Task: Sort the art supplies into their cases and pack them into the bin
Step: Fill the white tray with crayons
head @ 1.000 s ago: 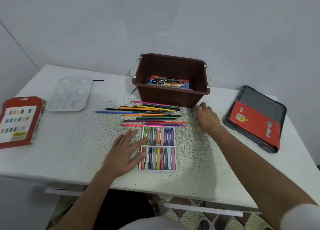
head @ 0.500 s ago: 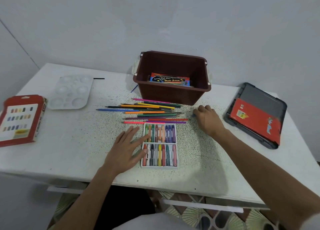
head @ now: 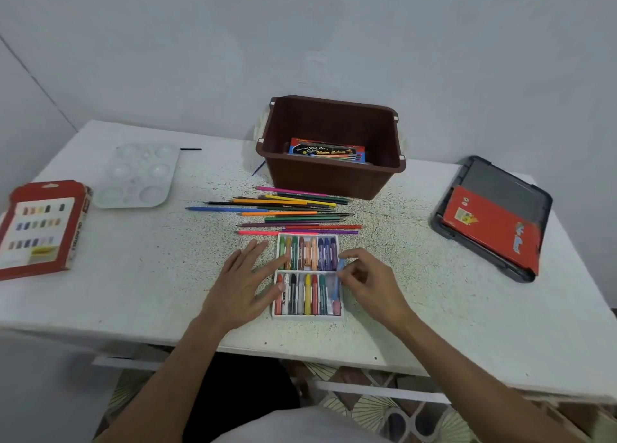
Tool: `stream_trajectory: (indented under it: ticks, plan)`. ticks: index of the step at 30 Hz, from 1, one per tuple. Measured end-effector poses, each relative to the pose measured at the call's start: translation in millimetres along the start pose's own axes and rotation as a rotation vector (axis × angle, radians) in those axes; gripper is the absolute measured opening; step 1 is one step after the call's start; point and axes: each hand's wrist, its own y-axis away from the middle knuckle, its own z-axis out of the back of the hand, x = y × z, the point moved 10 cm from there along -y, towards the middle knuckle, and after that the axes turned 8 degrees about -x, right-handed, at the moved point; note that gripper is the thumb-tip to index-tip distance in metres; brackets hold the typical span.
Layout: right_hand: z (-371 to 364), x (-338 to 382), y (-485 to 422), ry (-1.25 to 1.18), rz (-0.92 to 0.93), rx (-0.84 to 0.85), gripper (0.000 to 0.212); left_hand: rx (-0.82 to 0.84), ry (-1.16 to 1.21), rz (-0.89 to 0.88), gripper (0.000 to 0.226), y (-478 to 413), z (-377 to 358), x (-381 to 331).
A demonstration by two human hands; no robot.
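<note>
- Left hand (head: 242, 284): fingers straight and spread, flat on the white speckled table (head: 133, 275), fingertips touching the left side of the white two-row plastic crayon tray (head: 305, 315).
- Right hand (head: 372, 284): fingers curled, pinching a light-blue crayon (head: 340, 277) over the tray's right end.
- Beyond both hands: loose coloured pencils (head: 293, 212), lying between tray and brown plastic bin (head: 330, 182); the bin holds a blue-and-red watercolour box (head: 327, 150).
- Right of the right hand: grey lid (head: 500, 182) bearing a flat red case (head: 490, 229).
- Left of the left hand: white paint palette (head: 138, 175); red windowed carton (head: 40, 225).
</note>
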Motion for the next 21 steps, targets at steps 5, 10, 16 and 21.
stream_trajectory:
  ticks: [5,10,16,21]
  plan:
    - [-15,-2,11,0.033,0.014,0.031,0.023,0.004,-0.001,-0.002,0.052,0,-1,0]
    - [-15,3,12,0.129,0.085,-0.003,0.025,0.009,0.001,-0.001,0.053,1,0,0]
    - [-22,-1,16,0.232,0.136,-0.038,0.033,0.018,-0.006,0.002,0.053,1,-2,1]
    - [-21,-9,20,0.216,0.09,-0.083,0.038,0.015,0.003,0.004,0.054,1,1,0]
